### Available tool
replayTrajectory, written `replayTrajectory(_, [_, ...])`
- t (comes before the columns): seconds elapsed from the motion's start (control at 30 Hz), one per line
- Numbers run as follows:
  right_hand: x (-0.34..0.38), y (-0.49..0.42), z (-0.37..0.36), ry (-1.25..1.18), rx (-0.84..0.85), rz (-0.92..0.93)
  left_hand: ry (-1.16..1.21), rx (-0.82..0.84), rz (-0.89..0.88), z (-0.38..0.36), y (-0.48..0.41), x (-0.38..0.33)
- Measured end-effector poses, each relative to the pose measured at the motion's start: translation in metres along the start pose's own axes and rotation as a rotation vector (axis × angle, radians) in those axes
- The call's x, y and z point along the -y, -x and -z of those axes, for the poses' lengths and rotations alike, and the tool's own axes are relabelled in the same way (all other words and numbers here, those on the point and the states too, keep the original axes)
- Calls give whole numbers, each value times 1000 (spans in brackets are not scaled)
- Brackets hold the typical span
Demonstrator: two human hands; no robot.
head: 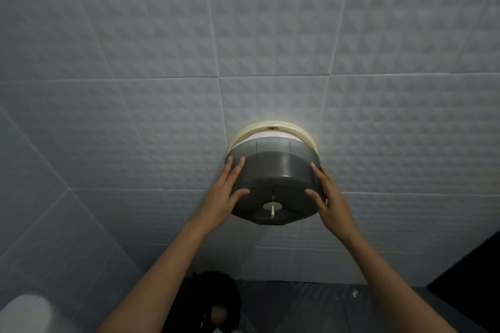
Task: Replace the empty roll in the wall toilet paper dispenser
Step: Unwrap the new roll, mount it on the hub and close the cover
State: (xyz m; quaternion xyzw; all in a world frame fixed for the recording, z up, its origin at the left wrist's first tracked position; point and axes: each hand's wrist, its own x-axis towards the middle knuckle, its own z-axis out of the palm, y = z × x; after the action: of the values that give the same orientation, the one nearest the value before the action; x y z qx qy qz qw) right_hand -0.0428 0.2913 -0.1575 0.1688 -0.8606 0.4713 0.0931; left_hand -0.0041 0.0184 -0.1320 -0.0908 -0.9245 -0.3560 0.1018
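Observation:
A round toilet paper dispenser is fixed to the tiled wall. Its smoky grey translucent cover [273,170] sits over a cream back plate [273,126], and white paper [270,134] shows at the top through the cover. A pale hub [272,206] sits at the middle of the cover's front. My left hand [226,192] presses flat on the cover's left side, thumb on the front face. My right hand [328,197] holds the right side the same way. Both hands grip the cover.
A black bin bag [216,297] lies on the dark floor below, with a brown cardboard core [217,315] inside it. A white toilet edge [25,313] shows at the bottom left. A dark partition [470,265] stands at the right.

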Motion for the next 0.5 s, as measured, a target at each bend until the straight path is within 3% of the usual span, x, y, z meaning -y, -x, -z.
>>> replayTrajectory(0.5, [-1, -42, -5, -47, -93, 6, 0, -28, 42, 0, -51, 7])
